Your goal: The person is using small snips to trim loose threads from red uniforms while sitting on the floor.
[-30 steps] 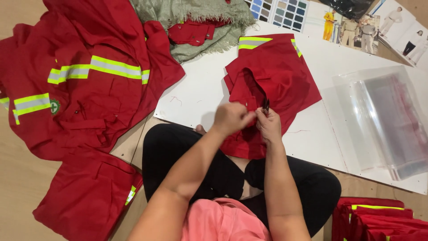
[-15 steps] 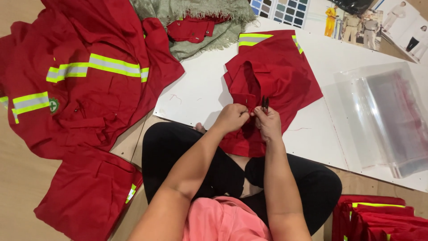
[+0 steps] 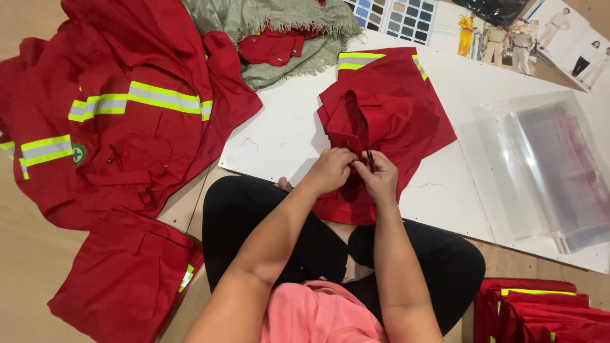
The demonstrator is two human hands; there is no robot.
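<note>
A light wooden floor (image 3: 25,279) is seen from above, with a white flat board (image 3: 279,136) laid on it as the work surface, in front of a seated person in black trousers and a pink top. At the near edge of the surface, a folded red fabric work garment with yellow reflective strips (image 3: 394,108) is spread out, its near hem hanging toward the lap. The left hand (image 3: 330,170) is closed in a pinch on a fold of the red cloth; the right hand (image 3: 380,178) is pinched around a small dark slender tool (image 3: 370,159), whose kind cannot be told, held against the same spot.

As a judgement, the piece in hand is mid-way through a small finishing job: the garment is not yet bagged. At the near right corner a stack of folded red garments (image 3: 540,314) is seen; whether these are finished cannot be told. To the left, a large heap of red work clothes with silver-and-yellow reflective bands (image 3: 121,127) lies unfolded, part on the floor.

To the right on the surface lies a pile of clear plastic bags (image 3: 546,165), well apart from the hands. At the far edge, a grey-green fringed cloth (image 3: 273,25), a colour swatch card (image 3: 400,16) and printed sheets showing uniformed figures (image 3: 540,38) are laid. Nothing lies between the hands and the bags.
</note>
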